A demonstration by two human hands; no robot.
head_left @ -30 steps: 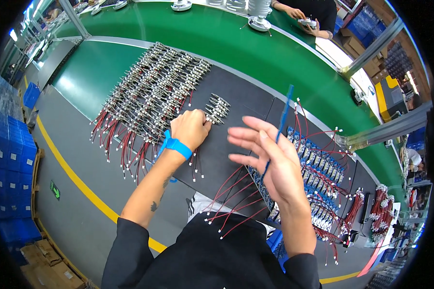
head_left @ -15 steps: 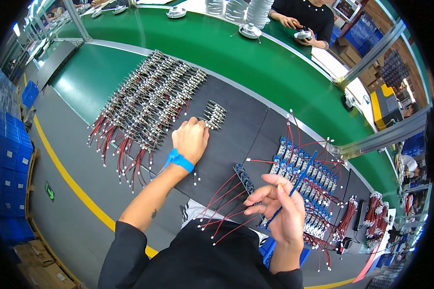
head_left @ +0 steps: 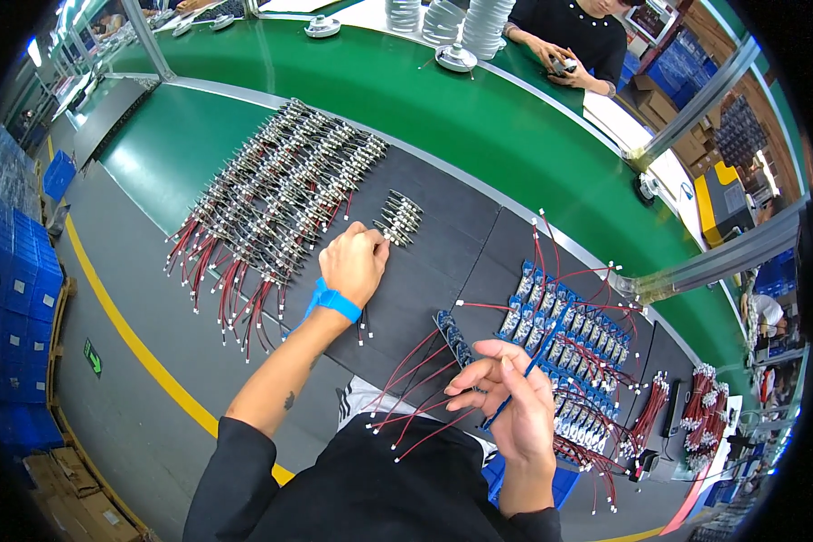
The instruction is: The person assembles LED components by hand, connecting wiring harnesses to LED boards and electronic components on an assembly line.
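Observation:
My left hand (head_left: pixel 352 264), with a blue band on its wrist, has its fingers pinched together at the near edge of a small group of circuit boards (head_left: pixel 401 215). What lies between those fingertips is hidden. To its left spreads a large array of similar boards (head_left: pixel 280 194) with red wires hanging off the near side. A slim blue stick-like tool (head_left: pixel 545 345) slants through my right hand (head_left: pixel 518 406), held between thumb and fingers. Beside that hand is a strip of blue boards (head_left: pixel 454 336) with dark red leads. Rows of blue wired boards (head_left: pixel 596 330) lie behind and right of it.
Bundles of red wires (head_left: pixel 657 402) lie at the right end of the black mat (head_left: pixel 438 271). Beyond the mat runs a green conveyor (head_left: pixel 379 86) with metal posts (head_left: pixel 723 248). Across it, a person's hands (head_left: pixel 565 68) hold a small part. Blue crates (head_left: pixel 18 316) stand at left.
My right hand has shifted slightly left and down with the blue tool, which lies lower. My left hand stays at the small group. The person opposite has turned the part in their hands.

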